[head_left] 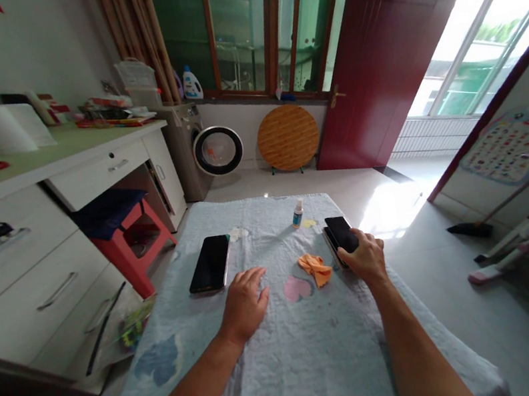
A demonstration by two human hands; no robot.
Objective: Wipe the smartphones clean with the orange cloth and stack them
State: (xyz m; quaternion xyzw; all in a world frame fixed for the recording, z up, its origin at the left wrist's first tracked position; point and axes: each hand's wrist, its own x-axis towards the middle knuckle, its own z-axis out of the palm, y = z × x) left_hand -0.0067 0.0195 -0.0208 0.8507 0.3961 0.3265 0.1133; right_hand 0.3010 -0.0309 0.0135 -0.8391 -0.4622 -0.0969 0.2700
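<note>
Right hand was curled round one phone, thumb and fingers at its sides, above at least one other device. The phone's long axis was pointed away, far end leftward; one tablet's, far end rightward. Left hand, thumb parted, was rested on the sheet. One rag and one bottle were set between.

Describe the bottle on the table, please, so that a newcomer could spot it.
On the table covered in pale blue fabric, look towards the far edge. Beyond the crumpled orange cloth is a small bottle with a white top and blue label. Unlike the dark phone under the right hand, it stands upright.
</note>
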